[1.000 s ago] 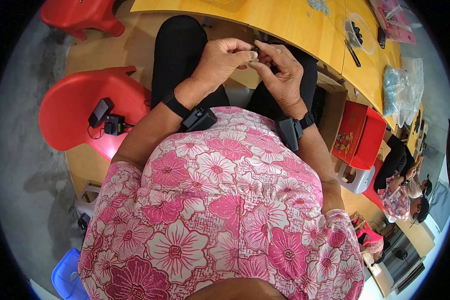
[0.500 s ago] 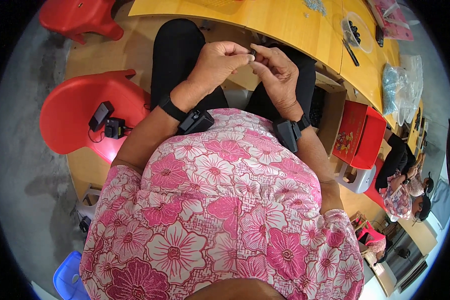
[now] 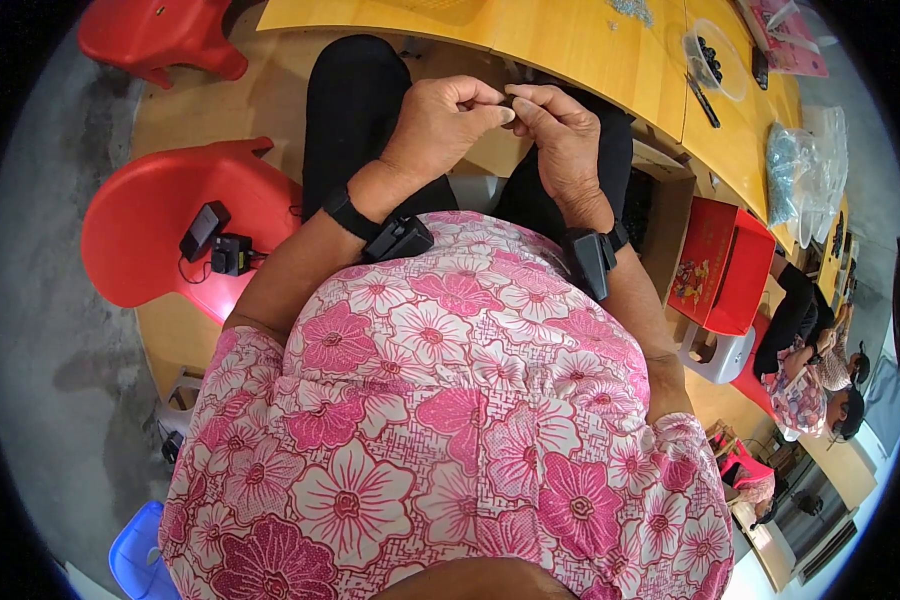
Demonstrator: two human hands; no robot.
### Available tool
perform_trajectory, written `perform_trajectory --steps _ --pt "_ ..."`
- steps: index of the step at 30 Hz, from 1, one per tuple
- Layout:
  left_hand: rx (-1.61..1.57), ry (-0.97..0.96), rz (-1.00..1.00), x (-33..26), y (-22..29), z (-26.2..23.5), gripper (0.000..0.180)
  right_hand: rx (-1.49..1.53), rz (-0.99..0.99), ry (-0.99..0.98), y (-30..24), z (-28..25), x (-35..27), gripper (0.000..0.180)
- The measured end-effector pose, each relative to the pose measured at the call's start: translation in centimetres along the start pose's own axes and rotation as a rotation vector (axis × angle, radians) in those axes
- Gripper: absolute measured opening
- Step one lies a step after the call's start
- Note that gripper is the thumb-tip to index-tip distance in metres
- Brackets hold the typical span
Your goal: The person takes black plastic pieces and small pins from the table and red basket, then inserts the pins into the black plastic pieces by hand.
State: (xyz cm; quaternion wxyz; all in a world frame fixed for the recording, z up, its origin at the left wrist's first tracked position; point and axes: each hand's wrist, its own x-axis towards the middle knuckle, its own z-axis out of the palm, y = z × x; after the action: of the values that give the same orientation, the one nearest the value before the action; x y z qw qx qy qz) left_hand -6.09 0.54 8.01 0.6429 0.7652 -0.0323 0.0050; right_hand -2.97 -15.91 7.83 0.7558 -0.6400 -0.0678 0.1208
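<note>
Above my lap, just in front of the table edge, my two hands meet fingertip to fingertip. My left hand is closed in a pinch, thumb and forefinger pressed together. Facing it, my right hand pinches too, its thumb and forefinger bent toward the left fingertips. A small dark piece shows between the two pinches; most of it is covered by fingers, and its kind is too small to make out. Each wrist wears a black strap with a dark box.
The yellow table curves ahead, bearing a clear tub of black pieces, a black pen-like tool and plastic bags. At right stand a cardboard box and a red box. A red chair holds black devices. Other people sit far right.
My right thumb and forefinger have closed in on the small dark piece, which is now more covered. Both hands stay at nearly the same place.
</note>
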Motion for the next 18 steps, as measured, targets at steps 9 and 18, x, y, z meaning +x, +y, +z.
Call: perform_trajectory --steps 9,18 --pt "0.004 0.092 0.051 0.3 -0.3 0.4 0.014 0.221 0.109 0.001 0.6 0.2 0.0 0.014" --pt "-0.081 0.06 -0.003 0.0 -0.5 0.3 0.015 0.388 0.175 -0.056 0.9 0.2 -0.3 0.015"
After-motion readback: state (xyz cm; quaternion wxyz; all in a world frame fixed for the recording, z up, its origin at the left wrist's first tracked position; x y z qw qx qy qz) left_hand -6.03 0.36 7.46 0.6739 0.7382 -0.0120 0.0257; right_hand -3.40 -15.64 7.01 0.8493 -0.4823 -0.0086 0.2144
